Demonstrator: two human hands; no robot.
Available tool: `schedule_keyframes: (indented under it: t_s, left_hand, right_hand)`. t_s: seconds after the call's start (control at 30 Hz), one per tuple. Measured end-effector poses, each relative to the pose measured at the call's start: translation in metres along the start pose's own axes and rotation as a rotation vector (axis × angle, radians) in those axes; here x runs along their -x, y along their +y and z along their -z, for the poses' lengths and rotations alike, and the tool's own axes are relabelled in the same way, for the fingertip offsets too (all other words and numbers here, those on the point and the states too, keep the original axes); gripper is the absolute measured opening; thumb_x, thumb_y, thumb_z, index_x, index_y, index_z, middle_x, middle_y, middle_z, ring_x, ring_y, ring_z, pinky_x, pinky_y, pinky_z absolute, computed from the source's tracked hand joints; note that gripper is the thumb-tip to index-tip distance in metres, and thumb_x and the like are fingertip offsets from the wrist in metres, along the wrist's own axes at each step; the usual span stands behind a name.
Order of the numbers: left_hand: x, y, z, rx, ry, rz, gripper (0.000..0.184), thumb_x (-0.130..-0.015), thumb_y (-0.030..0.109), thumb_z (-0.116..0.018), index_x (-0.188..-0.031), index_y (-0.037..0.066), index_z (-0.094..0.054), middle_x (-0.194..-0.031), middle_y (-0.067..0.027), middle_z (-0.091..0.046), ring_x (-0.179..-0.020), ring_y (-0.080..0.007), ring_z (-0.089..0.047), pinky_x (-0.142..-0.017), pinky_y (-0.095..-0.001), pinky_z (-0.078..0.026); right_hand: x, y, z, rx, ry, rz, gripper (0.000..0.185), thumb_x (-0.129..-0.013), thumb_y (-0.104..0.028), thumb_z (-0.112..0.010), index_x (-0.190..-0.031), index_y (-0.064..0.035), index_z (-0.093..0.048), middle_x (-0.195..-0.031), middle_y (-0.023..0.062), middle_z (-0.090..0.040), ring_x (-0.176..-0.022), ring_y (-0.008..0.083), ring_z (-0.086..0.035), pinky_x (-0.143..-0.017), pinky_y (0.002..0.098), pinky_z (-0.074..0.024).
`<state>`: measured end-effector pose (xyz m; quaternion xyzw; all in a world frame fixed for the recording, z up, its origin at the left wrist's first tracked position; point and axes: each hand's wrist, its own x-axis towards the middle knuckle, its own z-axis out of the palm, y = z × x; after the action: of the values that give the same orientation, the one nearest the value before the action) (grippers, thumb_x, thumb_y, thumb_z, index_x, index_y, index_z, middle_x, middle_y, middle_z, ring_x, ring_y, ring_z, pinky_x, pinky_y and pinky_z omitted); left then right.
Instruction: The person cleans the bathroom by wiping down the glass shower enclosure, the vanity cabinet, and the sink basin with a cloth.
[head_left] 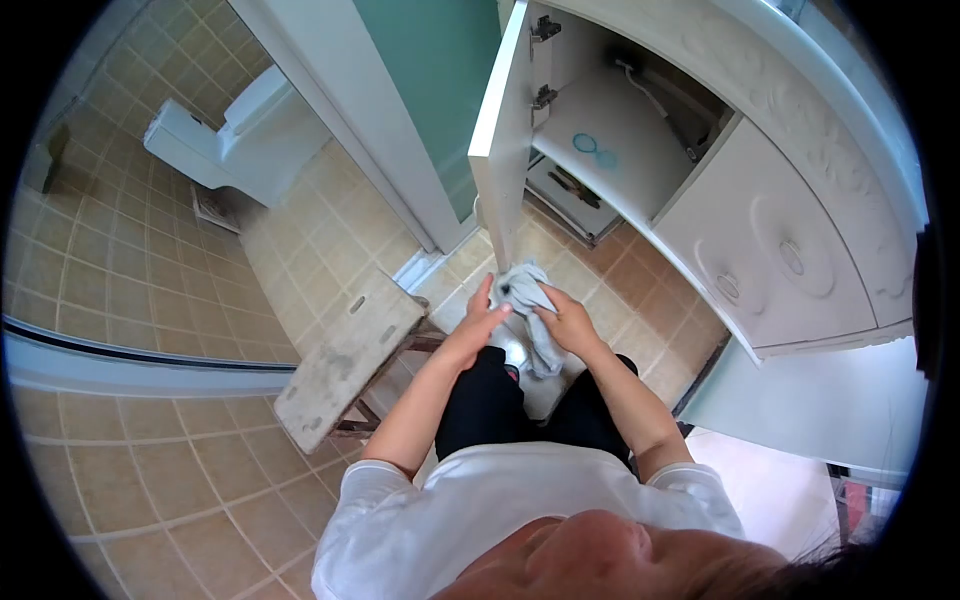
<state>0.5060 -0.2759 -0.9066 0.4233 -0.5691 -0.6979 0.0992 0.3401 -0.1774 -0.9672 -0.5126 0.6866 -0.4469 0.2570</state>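
A crumpled pale grey cloth (pixel 541 345) hangs between my two hands, just below the lower end of the open white cabinet door (pixel 503 130). My left hand (pixel 481 318) is at the cloth's left side, with its fingers pointing up and touching the cloth's edge. On the right, my right hand (pixel 567 320) has its fingers wrapped round the cloth. Inside the open cabinet (pixel 625 150) lie a light blue ring-shaped item (pixel 584 143) and a dark-headed item with a pale cord or handle.
A worn wooden stool (pixel 350 362) stands left of my legs. Closed cabinet doors (pixel 760 240) are at the right. Under the open cabinet is a pale tray (pixel 565 200) with tools. Behind the glass partition at the left stands a white toilet (pixel 235 145).
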Motion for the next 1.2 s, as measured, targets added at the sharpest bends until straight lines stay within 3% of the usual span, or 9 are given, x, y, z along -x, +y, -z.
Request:
schedule_keyframes:
  t_s: [0.13, 0.23, 0.3, 0.37, 0.47, 0.57, 0.77, 0.87, 1.2]
  left_hand:
    - [-0.001, -0.002, -0.03, 0.499, 0.059, -0.284, 0.068, -0.077, 0.018, -0.065, -0.135, 0.006, -0.031, -0.128, -0.0116, -0.044, -0.118, -0.0257, -0.045, -0.096, -0.0333, -0.038]
    - [0.0, 0.004, -0.011, 0.693, 0.128, -0.379, 0.057, -0.075, 0.009, -0.059, -0.128, 0.002, -0.04, -0.119, -0.0123, -0.051, -0.11, -0.0251, -0.052, -0.096, -0.0371, -0.04]
    - [0.009, 0.036, 0.009, 0.993, 0.191, -0.654, 0.05, -0.072, 0.003, -0.053, -0.121, 0.0, -0.047, -0.111, -0.0117, -0.056, -0.103, -0.0245, -0.056, -0.092, -0.0394, -0.045]
    - [0.002, 0.069, 0.039, 0.977, 0.194, -0.906, 0.048, -0.074, 0.006, -0.052, -0.121, 0.0, -0.047, -0.11, -0.011, -0.057, -0.102, -0.0238, -0.058, -0.089, -0.0398, -0.047]
    - [-0.022, 0.113, 0.011, 0.704, 0.094, -0.792, 0.05, -0.073, 0.006, -0.058, -0.121, 0.0, -0.046, -0.115, -0.0139, -0.054, -0.105, -0.0258, -0.056, -0.089, -0.0387, -0.046]
    - [-0.04, 0.148, -0.082, 0.033, 0.116, -1.439, 0.049, -0.075, 0.013, -0.065, -0.119, 0.001, -0.045, -0.129, -0.0225, -0.042, -0.121, -0.0343, -0.043, -0.101, -0.0432, -0.034]
    - [-0.099, 0.152, -0.142, 0.012, 0.173, -1.537, 0.057, -0.069, 0.016, -0.072, -0.118, 0.009, -0.045, -0.139, -0.0206, -0.032, -0.128, -0.0444, -0.029, -0.103, -0.0517, -0.026]
    - [-0.122, 0.167, -0.154, -0.491, 0.218, -1.593, 0.061, -0.06, 0.018, -0.075, -0.115, 0.027, -0.049, -0.145, -0.013, -0.022, -0.135, -0.038, -0.017, -0.094, -0.0663, -0.022]
    - [-0.238, 0.27, -0.09, -0.519, 0.73, -1.711, 0.057, -0.057, 0.035, -0.076, -0.11, 0.029, -0.055, -0.144, -0.0111, -0.025, -0.133, -0.0401, -0.019, -0.093, -0.063, -0.024]
  right_hand:
    - [-0.004, -0.097, 0.034, 0.152, -0.195, 0.068, 0.044, -0.08, -0.01, -0.059, -0.124, -0.0078, -0.051, -0.117, 0.0176, -0.057, -0.105, 0.0333, -0.056, -0.089, 0.0358, -0.0447]
    - [-0.012, -0.128, 0.072, 0.097, -0.451, 0.283, 0.045, -0.081, -0.014, -0.059, -0.125, -0.0054, -0.051, -0.121, 0.0165, -0.055, -0.108, 0.0297, -0.056, -0.089, 0.0335, -0.0456]
    - [-0.019, -0.141, 0.097, 0.233, -0.108, 0.665, 0.044, -0.082, -0.015, -0.058, -0.124, -0.0054, -0.051, -0.12, 0.0177, -0.055, -0.109, 0.0307, -0.055, -0.091, 0.0362, -0.044]
    - [-0.035, -0.173, 0.13, 0.187, 0.181, 0.769, 0.042, -0.088, -0.021, -0.054, -0.125, -0.0027, -0.05, -0.128, 0.0175, -0.05, -0.118, 0.0314, -0.049, -0.098, 0.0386, -0.0382]
    - [-0.065, -0.216, 0.143, 0.027, 0.366, 0.895, 0.051, -0.095, -0.037, -0.04, -0.13, 0.0003, -0.044, -0.138, 0.0164, -0.039, -0.13, 0.0326, -0.034, -0.106, 0.0412, -0.0248]
    - [-0.097, -0.228, 0.146, 0.069, 0.403, 0.894, 0.059, -0.095, -0.044, -0.035, -0.134, -0.0003, -0.038, -0.141, 0.0164, -0.035, -0.134, 0.0342, -0.025, -0.109, 0.0423, -0.0174]
    - [-0.094, -0.188, 0.208, 0.615, 0.657, 0.886, 0.054, -0.093, -0.043, -0.041, -0.131, -0.0049, -0.045, -0.14, 0.0183, -0.036, -0.135, 0.0389, -0.021, -0.107, 0.0514, -0.0139]
    - [-0.094, -0.18, 0.234, 0.915, 0.775, 0.802, 0.05, -0.091, -0.043, -0.046, -0.13, -0.0113, -0.048, -0.142, 0.0163, -0.033, -0.136, 0.0373, -0.019, -0.107, 0.0547, -0.0094]
    - [-0.121, -0.131, 0.259, 1.514, 0.644, 0.462, 0.049, -0.084, -0.049, -0.053, -0.128, -0.0285, -0.05, -0.143, 0.0025, -0.036, -0.135, 0.0231, -0.028, -0.109, 0.0508, -0.0015]
